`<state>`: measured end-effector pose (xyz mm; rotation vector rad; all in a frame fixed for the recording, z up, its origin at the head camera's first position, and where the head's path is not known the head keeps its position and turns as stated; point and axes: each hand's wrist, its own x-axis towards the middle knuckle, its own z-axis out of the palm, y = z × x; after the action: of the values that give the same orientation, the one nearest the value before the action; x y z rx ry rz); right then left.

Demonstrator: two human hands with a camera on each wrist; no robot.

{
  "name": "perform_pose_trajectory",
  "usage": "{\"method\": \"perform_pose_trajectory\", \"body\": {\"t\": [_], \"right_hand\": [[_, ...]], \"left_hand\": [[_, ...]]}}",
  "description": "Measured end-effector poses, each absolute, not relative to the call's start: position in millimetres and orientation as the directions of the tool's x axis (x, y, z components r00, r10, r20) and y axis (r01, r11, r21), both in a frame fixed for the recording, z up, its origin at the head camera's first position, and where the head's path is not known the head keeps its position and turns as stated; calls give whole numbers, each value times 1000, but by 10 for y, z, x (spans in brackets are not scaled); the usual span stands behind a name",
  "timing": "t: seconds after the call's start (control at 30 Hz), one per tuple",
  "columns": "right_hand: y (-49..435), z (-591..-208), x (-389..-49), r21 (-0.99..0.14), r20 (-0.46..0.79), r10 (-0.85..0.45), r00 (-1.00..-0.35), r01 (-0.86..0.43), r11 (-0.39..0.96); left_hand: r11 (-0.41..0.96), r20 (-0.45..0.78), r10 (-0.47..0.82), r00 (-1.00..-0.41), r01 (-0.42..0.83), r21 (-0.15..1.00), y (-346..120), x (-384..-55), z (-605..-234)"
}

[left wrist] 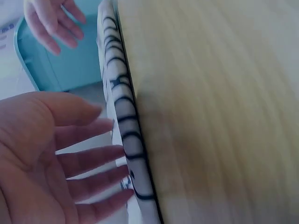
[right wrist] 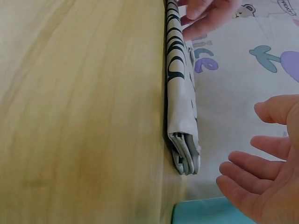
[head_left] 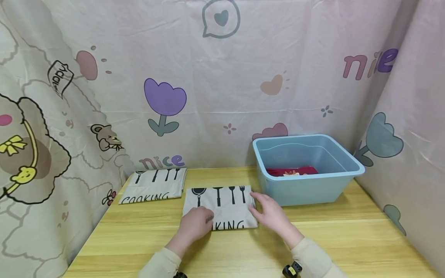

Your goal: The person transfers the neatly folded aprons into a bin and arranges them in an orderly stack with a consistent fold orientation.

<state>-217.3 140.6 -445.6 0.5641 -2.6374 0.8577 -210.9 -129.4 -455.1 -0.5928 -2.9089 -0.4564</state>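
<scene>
A folded white cloth (head_left: pixel 226 208) printed with black kitchen utensils and lettering lies flat on the wooden table in front of me. My left hand (head_left: pixel 196 223) is at its near left corner, fingers loosely extended, with the fingertips right at the cloth in the left wrist view. Beside the cloth's right edge, my right hand (head_left: pixel 272 216) has its thumb and fingers spread, holding nothing. Stacked fold layers (right wrist: pixel 185 156) show at the right end of the cloth in the right wrist view.
A second folded cloth (head_left: pixel 153 186) with the same print lies at the back left. At the back right stands a light blue plastic bin (head_left: pixel 302 191) with a dark red folded fabric (head_left: pixel 295 171) inside. Printed curtains (head_left: pixel 222 96) hang behind and along both sides of the table.
</scene>
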Motion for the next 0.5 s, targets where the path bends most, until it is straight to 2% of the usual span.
{"method": "perform_pose_trajectory", "body": {"t": [0.33, 0.5], "right_hand": [[1390, -4545, -2216, -543, 365, -212, -907, -392, 742], [1367, -4576, -2237, -601, 329, -173, -928, -348, 720]], "left_hand": [[843, 269, 167, -949, 279, 460, -1525, -2269, -4470], [796, 242, 70, -968, 200, 571, -1651, -2310, -4431]]}}
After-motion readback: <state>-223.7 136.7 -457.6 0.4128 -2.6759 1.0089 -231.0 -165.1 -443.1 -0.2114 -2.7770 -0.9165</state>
